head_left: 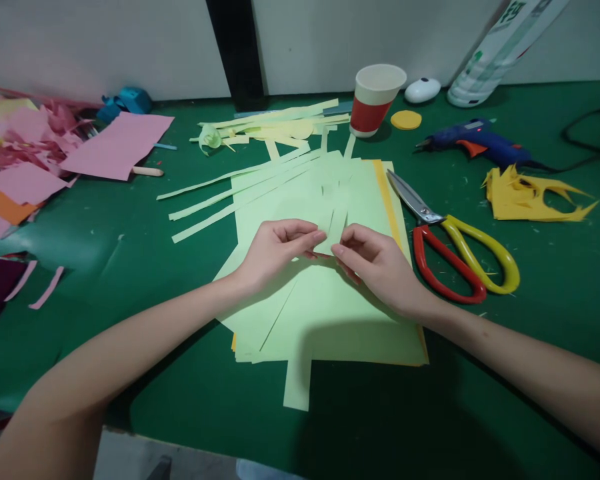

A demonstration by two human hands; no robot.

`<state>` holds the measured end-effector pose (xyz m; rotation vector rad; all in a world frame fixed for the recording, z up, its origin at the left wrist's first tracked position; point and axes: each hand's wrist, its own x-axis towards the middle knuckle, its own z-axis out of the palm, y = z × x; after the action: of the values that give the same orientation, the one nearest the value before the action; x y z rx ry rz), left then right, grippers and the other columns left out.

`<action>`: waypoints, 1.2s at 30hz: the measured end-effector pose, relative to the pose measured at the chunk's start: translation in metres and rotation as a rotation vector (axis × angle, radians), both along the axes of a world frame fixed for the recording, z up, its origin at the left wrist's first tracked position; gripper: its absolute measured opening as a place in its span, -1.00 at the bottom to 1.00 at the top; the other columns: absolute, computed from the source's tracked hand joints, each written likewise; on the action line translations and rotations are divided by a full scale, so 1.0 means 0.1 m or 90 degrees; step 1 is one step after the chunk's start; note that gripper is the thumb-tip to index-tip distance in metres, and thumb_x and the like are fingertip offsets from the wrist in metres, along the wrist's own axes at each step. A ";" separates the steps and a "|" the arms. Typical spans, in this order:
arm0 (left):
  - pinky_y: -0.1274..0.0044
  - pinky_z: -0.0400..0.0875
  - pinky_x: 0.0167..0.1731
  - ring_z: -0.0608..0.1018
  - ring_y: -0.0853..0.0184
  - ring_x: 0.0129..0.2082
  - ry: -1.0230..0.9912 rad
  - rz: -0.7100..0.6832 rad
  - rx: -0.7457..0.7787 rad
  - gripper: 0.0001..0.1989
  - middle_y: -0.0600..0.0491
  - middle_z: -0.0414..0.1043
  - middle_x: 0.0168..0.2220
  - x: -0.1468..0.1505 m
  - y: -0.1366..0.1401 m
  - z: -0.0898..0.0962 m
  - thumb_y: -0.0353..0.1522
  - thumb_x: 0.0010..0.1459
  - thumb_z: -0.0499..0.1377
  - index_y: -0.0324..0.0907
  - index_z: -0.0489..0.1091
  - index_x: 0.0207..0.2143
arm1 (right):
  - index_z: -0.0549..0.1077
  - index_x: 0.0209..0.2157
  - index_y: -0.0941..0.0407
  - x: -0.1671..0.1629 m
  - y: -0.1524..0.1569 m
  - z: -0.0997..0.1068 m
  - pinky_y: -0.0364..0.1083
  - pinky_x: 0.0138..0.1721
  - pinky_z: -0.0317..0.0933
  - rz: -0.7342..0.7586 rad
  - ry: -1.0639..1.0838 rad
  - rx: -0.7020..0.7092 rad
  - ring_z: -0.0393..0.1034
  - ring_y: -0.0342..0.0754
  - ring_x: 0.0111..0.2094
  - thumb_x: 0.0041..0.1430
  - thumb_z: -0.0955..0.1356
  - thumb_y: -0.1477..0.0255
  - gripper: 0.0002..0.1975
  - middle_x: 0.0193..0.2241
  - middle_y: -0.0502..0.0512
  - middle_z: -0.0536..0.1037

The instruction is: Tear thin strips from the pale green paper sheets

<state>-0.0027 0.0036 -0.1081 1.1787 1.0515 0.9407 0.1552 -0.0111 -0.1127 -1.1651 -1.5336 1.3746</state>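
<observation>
Left hand [273, 253] and right hand [375, 263] are both pinching one pale green paper strip [336, 227]; several cut strips [230, 197] lying done, uncut green sheets [330, 313] left.

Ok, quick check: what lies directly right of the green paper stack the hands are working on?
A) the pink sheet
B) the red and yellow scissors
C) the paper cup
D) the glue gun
B: the scissors lie beside the right edge of the green paper stack, blades pointing away from the person, close to the right hand.
</observation>
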 end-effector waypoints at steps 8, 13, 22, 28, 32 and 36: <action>0.55 0.46 -0.39 0.55 0.39 -0.49 -0.003 -0.041 -0.036 -0.88 0.03 0.52 -0.53 0.00 -0.03 0.06 -0.38 0.02 0.20 -0.28 0.45 -0.47 | 0.17 -0.55 0.11 0.00 0.01 -0.01 -0.20 -0.66 -0.02 -0.040 0.019 -0.027 0.06 -0.29 -0.69 0.10 0.27 0.44 -0.80 -0.70 -0.16 0.18; 0.56 0.45 -0.38 0.55 0.41 -0.49 -0.014 -0.012 -0.029 -0.87 0.04 0.52 -0.49 -0.01 0.00 0.03 -0.36 0.03 0.19 -0.27 0.44 -0.44 | 0.16 -0.53 0.10 0.01 0.00 -0.02 -0.20 -0.69 0.00 -0.055 0.103 -0.071 0.08 -0.28 -0.71 0.12 0.26 0.43 -0.81 -0.69 -0.16 0.23; 0.58 0.42 -0.37 0.53 0.43 -0.47 -0.020 -0.115 -0.012 -0.86 0.05 0.51 -0.50 -0.02 -0.02 0.05 -0.36 0.07 0.15 -0.25 0.46 -0.43 | 0.26 -0.51 0.14 0.01 0.02 0.02 -0.23 -0.69 -0.04 -0.021 0.087 -0.069 0.07 -0.30 -0.69 0.02 0.34 0.38 -0.83 -0.65 -0.13 0.28; 0.53 0.40 -0.35 0.52 0.42 -0.48 -0.001 -0.134 -0.049 -0.85 0.06 0.47 -0.50 -0.02 -0.03 0.10 -0.32 0.06 0.15 -0.25 0.41 -0.43 | 0.16 -0.44 0.07 -0.01 0.03 0.00 -0.25 -0.58 0.09 -0.047 0.176 -0.044 0.17 -0.26 -0.53 -0.07 0.39 0.45 -0.73 -0.50 -0.13 0.24; 0.51 0.37 -0.31 0.50 0.43 -0.48 0.045 -0.163 -0.040 -0.82 0.08 0.42 -0.53 -0.03 -0.04 0.20 -0.30 0.10 0.08 -0.24 0.35 -0.45 | 0.17 -0.14 -0.02 0.00 0.01 0.11 -0.13 -0.31 0.23 0.045 0.239 -0.084 0.28 -0.17 -0.30 0.01 0.33 0.45 -0.63 -0.19 -0.01 0.32; 0.51 0.33 -0.37 0.45 0.43 -0.52 0.121 -0.201 -0.038 -0.81 0.14 0.32 -0.58 -0.09 -0.04 0.33 -0.31 0.12 0.03 -0.22 0.27 -0.49 | 0.25 -0.20 0.04 0.01 0.05 0.29 -0.10 -0.30 0.20 0.039 0.338 -0.182 0.33 -0.09 -0.24 0.04 0.28 0.48 -0.76 -0.12 0.07 0.38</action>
<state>-0.0121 -0.0004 -0.0748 1.3562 0.9975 0.5558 0.1563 -0.0062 -0.0841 -0.8195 -1.0237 1.8118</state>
